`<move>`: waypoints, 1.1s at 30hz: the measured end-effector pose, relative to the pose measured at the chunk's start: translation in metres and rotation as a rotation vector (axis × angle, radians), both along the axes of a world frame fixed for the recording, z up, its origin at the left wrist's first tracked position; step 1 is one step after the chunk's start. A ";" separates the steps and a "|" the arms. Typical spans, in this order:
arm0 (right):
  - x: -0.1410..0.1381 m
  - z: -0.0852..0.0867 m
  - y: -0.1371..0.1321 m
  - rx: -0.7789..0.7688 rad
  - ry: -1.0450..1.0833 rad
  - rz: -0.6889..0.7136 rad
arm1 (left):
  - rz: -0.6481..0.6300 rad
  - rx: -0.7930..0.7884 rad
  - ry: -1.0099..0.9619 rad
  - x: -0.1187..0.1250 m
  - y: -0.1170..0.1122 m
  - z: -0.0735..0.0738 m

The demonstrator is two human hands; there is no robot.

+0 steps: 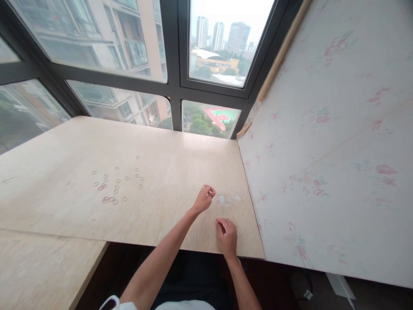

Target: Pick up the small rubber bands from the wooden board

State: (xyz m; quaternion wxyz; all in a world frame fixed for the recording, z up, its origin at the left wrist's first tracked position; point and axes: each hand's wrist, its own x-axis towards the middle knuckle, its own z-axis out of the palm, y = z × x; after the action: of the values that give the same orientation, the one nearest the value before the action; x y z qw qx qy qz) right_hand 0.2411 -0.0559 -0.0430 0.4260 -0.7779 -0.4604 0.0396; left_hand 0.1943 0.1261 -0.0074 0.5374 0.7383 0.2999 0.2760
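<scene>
Way too small to tell if the left hand's (204,199) fingertips are pinching anything or touching the clear plastic box (227,201). Can't make out what's in that box either, and the clear scrap (237,197) next to it is basically a smudge. Right hand's (227,236) palm is hidden. Some of the thin rings (124,199) overlap, so no clean count. A white-rimmed thing (111,299) gets chopped by the bottom edge, and the pale bit (308,295) down in the dark is murky.

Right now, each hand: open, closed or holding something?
Left hand: fingers curled beside the clear plastic container; whether it grips anything cannot be told.
Right hand: loosely curled, partly open, nothing visible in it.
</scene>
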 end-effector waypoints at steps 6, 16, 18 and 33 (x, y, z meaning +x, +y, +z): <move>0.001 0.001 0.000 -0.003 0.007 0.007 | -0.047 0.179 0.063 0.028 0.000 -0.009; 0.002 0.002 -0.001 -0.013 -0.010 0.024 | 0.070 0.156 0.087 -0.007 -0.005 -0.005; 0.001 0.004 -0.001 -0.016 -0.014 0.027 | 0.132 0.132 0.103 -0.023 -0.009 -0.002; 0.005 -0.001 -0.002 -0.033 0.055 0.034 | 0.212 0.107 0.122 -0.158 -0.077 0.011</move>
State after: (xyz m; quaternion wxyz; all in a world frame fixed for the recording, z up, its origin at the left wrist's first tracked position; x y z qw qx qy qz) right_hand 0.2458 -0.0578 -0.0435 0.4247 -0.7754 -0.4612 0.0758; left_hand 0.0358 0.0491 0.0037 0.4459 0.7455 0.3933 0.3012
